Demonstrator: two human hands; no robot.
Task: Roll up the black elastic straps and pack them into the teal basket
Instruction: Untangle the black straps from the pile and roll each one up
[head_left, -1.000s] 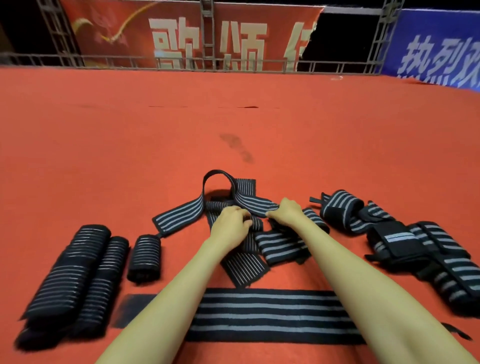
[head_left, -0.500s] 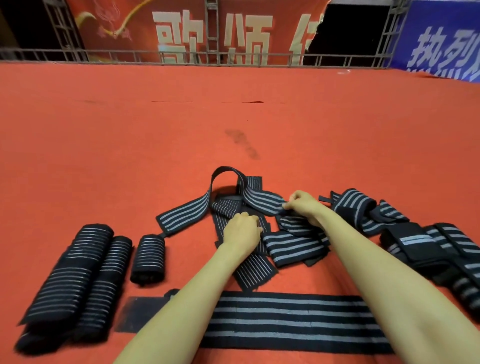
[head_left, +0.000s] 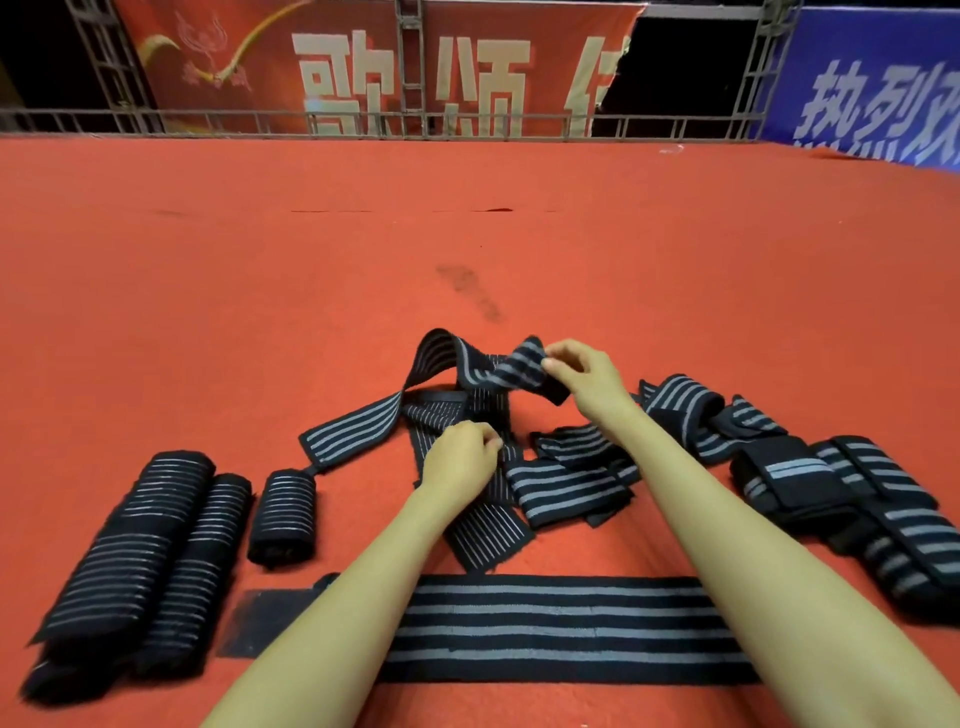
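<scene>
A tangle of black elastic straps with grey stripes (head_left: 467, 415) lies on the red carpet in front of me. My right hand (head_left: 587, 379) pinches one end of a looped strap (head_left: 498, 371) and holds it lifted above the pile. My left hand (head_left: 460, 460) rests on the pile with its fingers curled on a thin-striped strap (head_left: 485, 530). One wide strap (head_left: 545, 629) lies flat and stretched out across the front, under my forearms. Three rolled straps (head_left: 156, 540) lie at the left. No teal basket is in view.
More loose, partly folded straps (head_left: 831, 483) are heaped at the right. The red carpet (head_left: 311, 286) stretches far ahead to a metal railing (head_left: 415, 124) with red and blue banners behind it.
My right hand has lifted the strap end up and away from the pile, raising it off the carpet. My left hand stays on the pile, shifted slightly.
</scene>
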